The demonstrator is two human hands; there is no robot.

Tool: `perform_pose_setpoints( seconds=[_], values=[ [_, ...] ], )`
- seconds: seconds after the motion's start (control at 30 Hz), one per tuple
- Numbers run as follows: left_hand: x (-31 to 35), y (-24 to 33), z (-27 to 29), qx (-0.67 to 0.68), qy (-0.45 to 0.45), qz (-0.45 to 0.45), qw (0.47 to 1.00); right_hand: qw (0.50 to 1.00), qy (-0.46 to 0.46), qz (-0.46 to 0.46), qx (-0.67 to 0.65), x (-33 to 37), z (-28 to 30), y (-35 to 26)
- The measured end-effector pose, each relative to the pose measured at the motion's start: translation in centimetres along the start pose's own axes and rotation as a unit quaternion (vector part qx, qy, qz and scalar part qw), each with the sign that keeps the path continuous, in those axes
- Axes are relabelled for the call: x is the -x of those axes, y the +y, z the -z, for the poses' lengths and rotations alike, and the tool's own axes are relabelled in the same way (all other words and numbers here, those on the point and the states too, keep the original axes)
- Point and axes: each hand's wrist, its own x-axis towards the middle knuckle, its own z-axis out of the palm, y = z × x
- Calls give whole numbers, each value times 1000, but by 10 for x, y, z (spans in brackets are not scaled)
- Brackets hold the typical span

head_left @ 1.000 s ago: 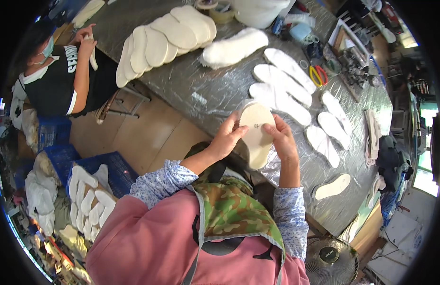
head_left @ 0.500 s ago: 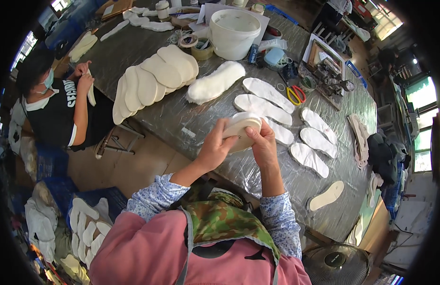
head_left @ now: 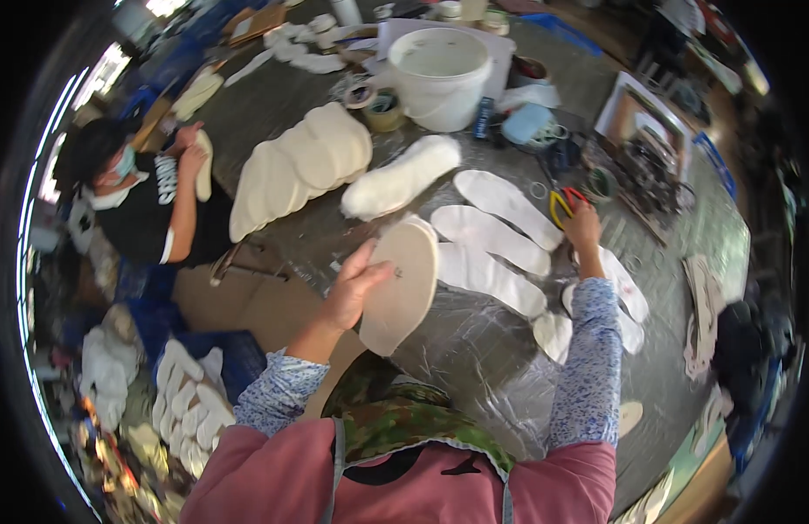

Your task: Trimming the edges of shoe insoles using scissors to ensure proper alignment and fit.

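My left hand grips a cream insole by its edge, thumb on the flat face, with a white fluffy layer showing along its far rim. My right hand is stretched across the table, its fingers closed at the red and yellow handles of a pair of scissors. Several flat white insole pieces lie between the hands, some partly hidden by my right forearm. Beyond the held insole rests a fluffy white insole, beside an overlapping row of cream insoles.
A white bucket stands at the back with tape rolls beside it. A metal device sits at the far right. On the left, a masked co-worker holds an insole. Crates with insoles stand at lower left.
My right hand has let go of the insole and moved right and away to the scissors. The left hand keeps the insole, now further left and held upright. The view has shifted.
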Motion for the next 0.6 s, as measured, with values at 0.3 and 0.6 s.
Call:
perform_pose_setpoints(
  seconds=[0.3,0.6],
  values=[
    [-8,4,-8,-3,-39,-72,997,997,-54,37,48,5,49,2],
    [-2,22,-6,-48,-190,-64,979,780,-131,-6,-612,261,122,-109]
  ],
)
